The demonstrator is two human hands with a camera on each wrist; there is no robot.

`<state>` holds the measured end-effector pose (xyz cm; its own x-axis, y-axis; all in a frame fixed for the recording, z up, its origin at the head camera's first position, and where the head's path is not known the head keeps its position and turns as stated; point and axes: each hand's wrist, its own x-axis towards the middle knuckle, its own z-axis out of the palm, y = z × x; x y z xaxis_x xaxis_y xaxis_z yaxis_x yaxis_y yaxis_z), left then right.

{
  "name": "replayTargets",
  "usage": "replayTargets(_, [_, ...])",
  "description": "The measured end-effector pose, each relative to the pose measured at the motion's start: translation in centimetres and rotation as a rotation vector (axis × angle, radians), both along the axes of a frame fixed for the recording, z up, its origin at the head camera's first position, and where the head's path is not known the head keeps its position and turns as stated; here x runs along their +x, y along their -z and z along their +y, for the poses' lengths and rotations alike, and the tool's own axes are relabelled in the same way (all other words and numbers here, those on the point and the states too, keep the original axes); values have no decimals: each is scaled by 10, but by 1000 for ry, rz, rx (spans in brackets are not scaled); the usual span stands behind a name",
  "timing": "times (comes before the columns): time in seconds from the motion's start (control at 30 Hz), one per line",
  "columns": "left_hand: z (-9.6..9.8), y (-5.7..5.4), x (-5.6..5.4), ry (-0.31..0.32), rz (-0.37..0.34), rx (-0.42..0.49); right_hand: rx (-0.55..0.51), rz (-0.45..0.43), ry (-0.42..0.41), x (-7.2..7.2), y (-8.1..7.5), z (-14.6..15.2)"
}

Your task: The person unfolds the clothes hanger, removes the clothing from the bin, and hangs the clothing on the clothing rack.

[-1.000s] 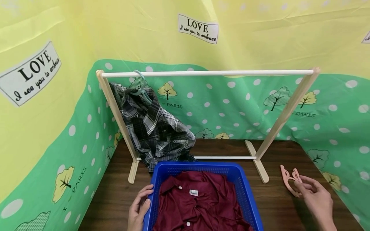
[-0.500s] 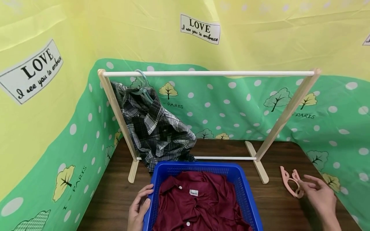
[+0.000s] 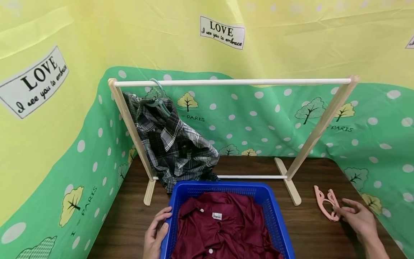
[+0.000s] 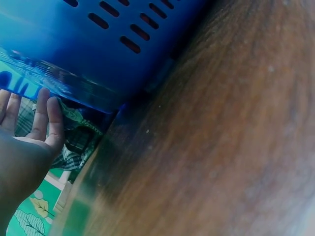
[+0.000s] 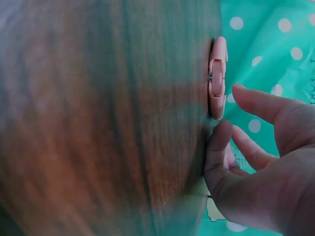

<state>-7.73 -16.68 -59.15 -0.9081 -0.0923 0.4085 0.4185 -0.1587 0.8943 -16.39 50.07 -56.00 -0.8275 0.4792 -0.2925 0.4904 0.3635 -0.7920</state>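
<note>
My left hand (image 3: pixel 155 233) rests against the left side of a blue basket (image 3: pixel 273 216), its fingertips and thumb at the rim. In the left wrist view those fingers (image 4: pixel 53 115) extend fairly straight along the basket wall. Inside the basket lies a dark red shirt (image 3: pixel 226 230) with white buttons and a collar label. On the table at right is a pink folding clothes hanger (image 3: pixel 321 201), folded together. Right beside it is my right hand (image 3: pixel 360 217), fingertips close to its near end. The right wrist view shows thumb and fingers apart, with nothing between them.
Behind the basket stands a wooden garment rack (image 3: pixel 310 144) with a white top rod (image 3: pixel 242 82). A plaid shirt (image 3: pixel 174 140) hangs at its left end on a blue hanger (image 3: pixel 158 102). Printed yellow and green cloth (image 3: pixel 258 122) surrounds the dark wooden table (image 3: pixel 126 226).
My right hand has drawn back a little to the right; its thumb and fingers have come off the pink hanger, which lies nearly where it was. The left hand and basket stay put.
</note>
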Motion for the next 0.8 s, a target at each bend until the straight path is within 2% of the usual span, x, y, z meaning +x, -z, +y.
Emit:
replayTargets(0.13, [0,0,0,-7,-8,2,60,-42,-22,-1,1,3])
replayTargets(0.23, [0,-1,0,-5,-11,-1,214,-85,-93,-3,2,6])
replayTargets(0.37, [0,-1,0,-10,0,-5,382,-90,-177,-3,5,8])
replayTargets(0.5, [0,-1,0,-13,-7,-11,374,-90,-185,-2,5,9])
replayTargets(0.67, [1,0,1,-12,-22,-5,327,-122,-144,1,4,7])
replayTargets(0.8, [1,1,1,-16,1,-3,349,-140,-106,4,2,1])
